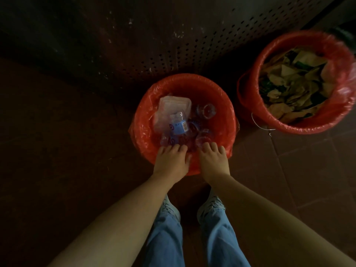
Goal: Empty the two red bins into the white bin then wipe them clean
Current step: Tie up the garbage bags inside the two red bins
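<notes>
A dim, grimy utility corner for sorted rubbish: reddish floor tiles (pixel 308 180), a perforated metal panel (pixel 192 45) at 12 o'clock, a bag-lined red bin (pixel 192 79) holding plastic bottles at centre, and a second red bin (pixel 248 101) of paper scraps at 2 o'clock.

Glossy, crinkled plastic film (pixel 141 135) lined the near bin (pixel 221 112) and far bin (pixel 248 97). The bottles (pixel 178 126) were clear, shiny plastic, the scraps (pixel 292 81) crumpled matt paper. The panel (pixel 212 45) looked like perforated metal, the floor (pixel 308 170) matt tile, the jeans (pixel 165 239) denim cloth.
</notes>
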